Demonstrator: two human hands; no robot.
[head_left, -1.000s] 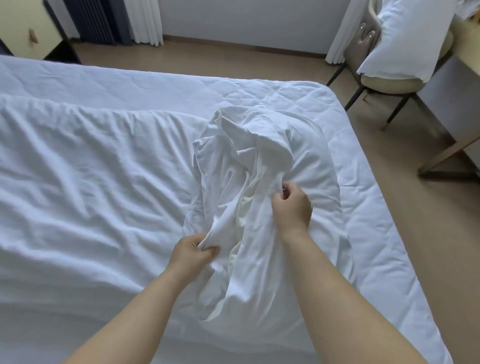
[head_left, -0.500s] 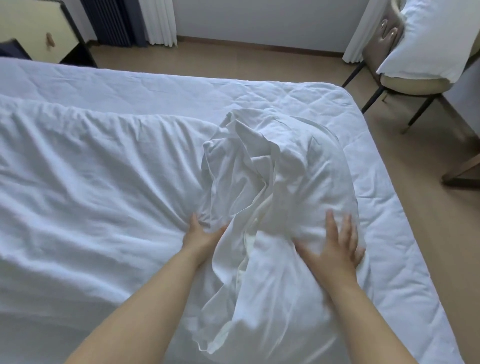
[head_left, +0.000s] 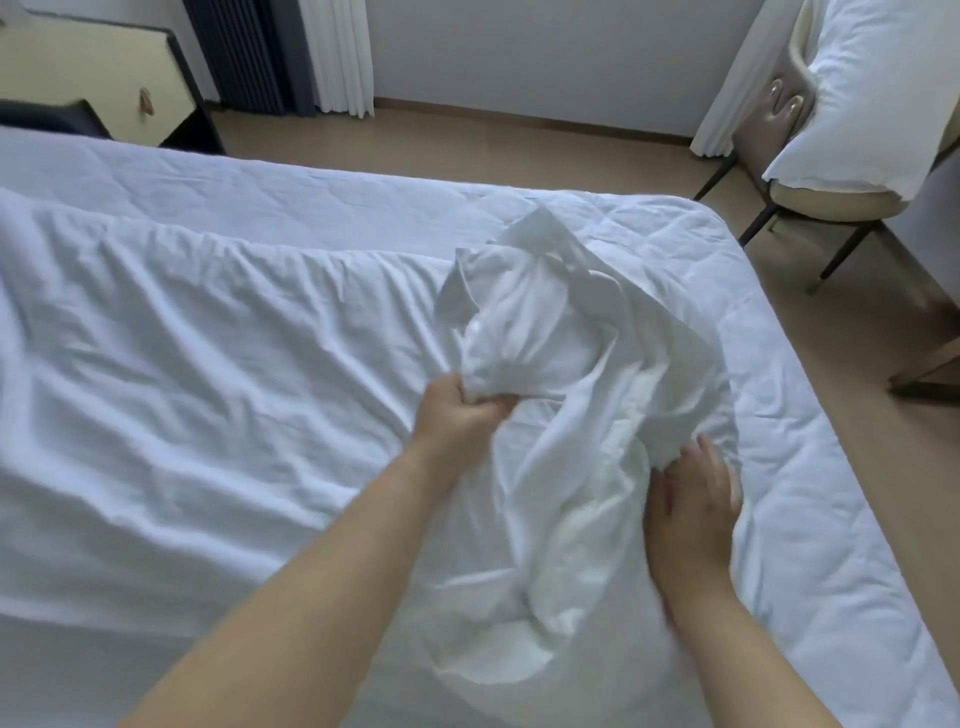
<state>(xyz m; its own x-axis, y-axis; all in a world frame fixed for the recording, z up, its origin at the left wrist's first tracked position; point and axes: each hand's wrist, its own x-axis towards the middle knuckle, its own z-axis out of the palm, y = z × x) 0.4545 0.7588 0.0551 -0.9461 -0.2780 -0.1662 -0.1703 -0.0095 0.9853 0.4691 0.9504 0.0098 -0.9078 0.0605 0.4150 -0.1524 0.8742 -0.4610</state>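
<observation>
Gripping white cloth (head_left: 550, 332) from below, left hand (head_left: 460, 415).

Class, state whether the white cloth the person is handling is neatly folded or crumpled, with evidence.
Crumpled. The white cloth lies in a creased heap on the bed; the left hand grips a gathered wad of it.

free: mattress (head_left: 810, 467) right of pillowcase (head_left: 571, 364) | obstacle: duvet (head_left: 182, 389) left

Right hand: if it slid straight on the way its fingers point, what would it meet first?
Most likely the bunched white cloth: the right hand lies flat, its fingers pointing away from the person, right at the cloth's raised fold. Depth is hard to judge here.
</observation>
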